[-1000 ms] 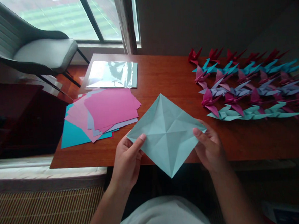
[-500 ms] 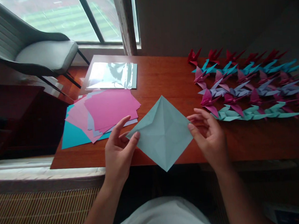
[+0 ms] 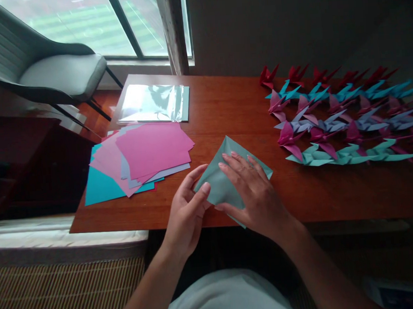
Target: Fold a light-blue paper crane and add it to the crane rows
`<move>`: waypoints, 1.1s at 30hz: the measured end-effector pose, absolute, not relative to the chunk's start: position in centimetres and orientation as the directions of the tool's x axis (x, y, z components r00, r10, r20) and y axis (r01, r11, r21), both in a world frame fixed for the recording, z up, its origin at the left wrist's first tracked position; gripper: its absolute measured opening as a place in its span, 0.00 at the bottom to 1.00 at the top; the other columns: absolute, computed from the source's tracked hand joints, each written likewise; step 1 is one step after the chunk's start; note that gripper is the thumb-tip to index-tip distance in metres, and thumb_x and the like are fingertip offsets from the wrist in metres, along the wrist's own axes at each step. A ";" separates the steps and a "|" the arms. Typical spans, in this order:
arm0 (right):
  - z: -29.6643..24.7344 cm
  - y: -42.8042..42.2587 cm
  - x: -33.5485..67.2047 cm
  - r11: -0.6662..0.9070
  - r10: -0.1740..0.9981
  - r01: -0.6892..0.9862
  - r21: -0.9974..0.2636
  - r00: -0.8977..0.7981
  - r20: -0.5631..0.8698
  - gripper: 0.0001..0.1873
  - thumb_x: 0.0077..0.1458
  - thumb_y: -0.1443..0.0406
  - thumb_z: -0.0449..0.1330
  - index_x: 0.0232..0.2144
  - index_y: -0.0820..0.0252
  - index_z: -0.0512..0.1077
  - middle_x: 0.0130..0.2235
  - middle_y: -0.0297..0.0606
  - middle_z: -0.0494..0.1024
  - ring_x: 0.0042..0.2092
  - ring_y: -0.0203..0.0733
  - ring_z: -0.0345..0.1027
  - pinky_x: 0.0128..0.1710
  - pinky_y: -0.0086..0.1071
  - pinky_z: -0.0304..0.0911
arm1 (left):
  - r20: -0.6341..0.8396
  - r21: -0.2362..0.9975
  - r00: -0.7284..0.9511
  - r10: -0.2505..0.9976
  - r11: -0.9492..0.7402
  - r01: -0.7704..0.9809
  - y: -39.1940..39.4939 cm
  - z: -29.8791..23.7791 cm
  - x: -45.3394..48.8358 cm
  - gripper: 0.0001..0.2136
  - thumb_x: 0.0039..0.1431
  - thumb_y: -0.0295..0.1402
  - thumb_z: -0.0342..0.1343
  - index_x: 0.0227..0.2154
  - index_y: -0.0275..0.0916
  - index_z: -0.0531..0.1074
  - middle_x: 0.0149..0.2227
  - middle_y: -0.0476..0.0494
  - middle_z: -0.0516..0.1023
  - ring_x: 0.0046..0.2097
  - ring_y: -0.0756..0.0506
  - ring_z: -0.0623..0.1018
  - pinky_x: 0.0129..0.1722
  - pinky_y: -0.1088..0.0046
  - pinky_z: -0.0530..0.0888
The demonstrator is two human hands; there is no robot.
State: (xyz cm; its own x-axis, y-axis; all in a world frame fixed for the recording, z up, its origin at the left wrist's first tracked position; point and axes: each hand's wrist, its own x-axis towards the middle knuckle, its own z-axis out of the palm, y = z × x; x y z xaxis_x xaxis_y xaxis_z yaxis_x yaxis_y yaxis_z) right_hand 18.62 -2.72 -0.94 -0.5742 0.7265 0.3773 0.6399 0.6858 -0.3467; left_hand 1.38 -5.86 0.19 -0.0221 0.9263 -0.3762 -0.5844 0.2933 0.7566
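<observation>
A pale green sheet of origami paper [image 3: 217, 179], creased and turned corner-up like a diamond, lies at the front edge of the table. My left hand [image 3: 188, 207] pinches its left corner between thumb and fingers. Across the middle of the sheet rests my right hand [image 3: 252, 189], palm down with the fingers stretched out and the thumb spread to the left. It covers much of the paper's lower right part. The lowest corner pokes out past the table edge beneath the right hand.
Fanned sheets of pink, lilac and blue paper [image 3: 153, 150] lie left on the wooden table [image 3: 224, 102]. Behind them is a clear-wrapped paper pack [image 3: 152, 104]. Rows of folded paper cranes [image 3: 334, 123] fill the right side. A grey chair [image 3: 65, 74] stands by the window.
My right hand has let go of the right corner and moved left onto the sheet, flattening out. My left hand has shifted right, still on the left corner. The paper has turned slightly.
</observation>
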 end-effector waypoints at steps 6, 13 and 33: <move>-1.2 -2.7 18.1 0.672 0.740 0.616 -0.412 -0.538 0.403 0.40 0.62 0.54 0.61 0.69 0.62 0.52 0.69 0.55 0.61 0.72 0.55 0.48 0.68 0.55 0.54 | -0.425 0.588 0.136 0.895 0.387 -0.710 -6.3 0.1 2.3 0.14 0.64 0.39 0.59 0.47 0.37 0.78 0.49 0.39 0.82 0.53 0.38 0.79 0.49 0.65 0.77; -1.1 -2.8 18.4 0.649 0.760 0.587 -0.483 -0.500 0.414 0.33 0.66 0.63 0.57 0.68 0.61 0.53 0.68 0.54 0.61 0.72 0.53 0.47 0.67 0.54 0.57 | -0.441 0.566 0.185 0.878 0.432 -0.702 -6.8 -0.2 3.3 0.12 0.60 0.31 0.64 0.47 0.40 0.79 0.49 0.43 0.83 0.53 0.43 0.80 0.51 0.71 0.75; -0.2 -3.2 18.6 0.674 0.736 0.629 -0.387 -0.531 0.420 0.26 0.66 0.62 0.57 0.63 0.64 0.62 0.65 0.54 0.68 0.69 0.53 0.56 0.67 0.54 0.57 | -0.488 0.482 0.203 0.849 0.457 -0.748 -7.4 -0.1 3.9 0.22 0.62 0.37 0.62 0.59 0.41 0.72 0.54 0.39 0.81 0.55 0.36 0.79 0.53 0.62 0.76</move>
State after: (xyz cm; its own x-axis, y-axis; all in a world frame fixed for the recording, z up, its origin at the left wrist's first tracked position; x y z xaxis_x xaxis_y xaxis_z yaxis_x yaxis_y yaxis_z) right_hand 18.58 -3.20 -0.22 -0.5308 0.7361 0.4200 0.6289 0.6743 -0.3870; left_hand 3.89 -7.43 -0.13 0.2035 0.8487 -0.4882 -0.7476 0.4566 0.4822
